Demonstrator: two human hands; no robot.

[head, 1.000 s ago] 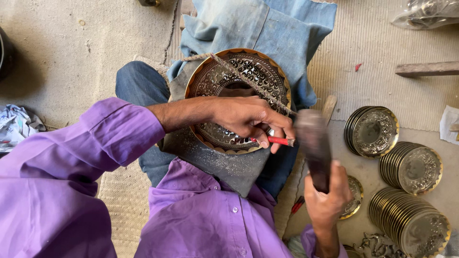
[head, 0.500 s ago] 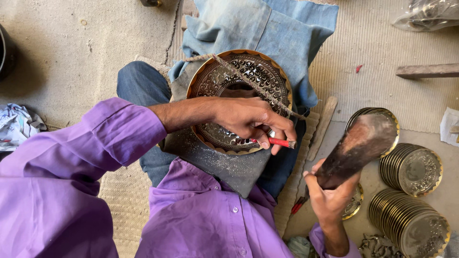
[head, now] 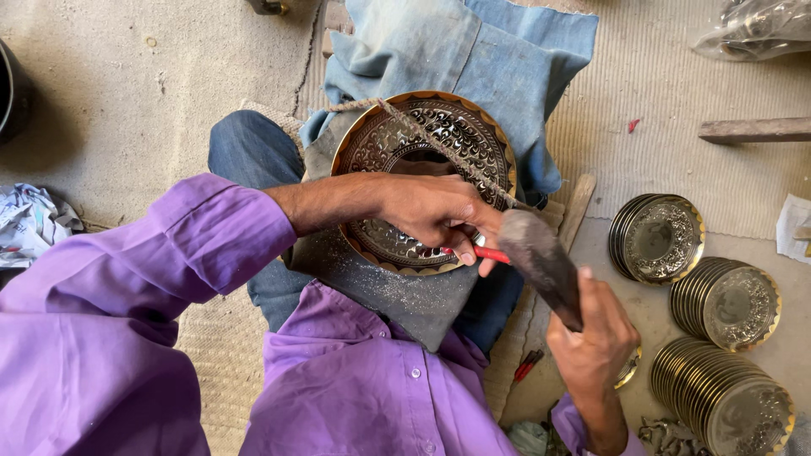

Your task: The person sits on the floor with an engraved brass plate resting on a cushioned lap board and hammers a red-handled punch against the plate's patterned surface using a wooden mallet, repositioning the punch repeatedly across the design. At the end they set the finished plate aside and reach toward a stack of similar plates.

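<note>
An engraved round metal plate (head: 439,135) with a gold rim rests on my lap over a grey pad (head: 397,287), held by a cord across it. My left hand (head: 435,211) lies on the plate's near edge and grips a small red-handled punch (head: 490,253). My right hand (head: 591,333) is closed on the handle of a dark worn mallet (head: 536,253), whose head sits right at the punch's end.
Three stacks of similar engraved plates (head: 659,236) (head: 726,295) (head: 726,401) stand on the floor at right. A blue cloth (head: 473,42) lies beyond the plate. A wooden bar (head: 752,128), a red-handled tool (head: 528,365) and crumpled cloth (head: 29,224) lie around.
The mallet swung out to the right half a second ago and has now come back down onto the punch. My left hand has stayed on the plate.
</note>
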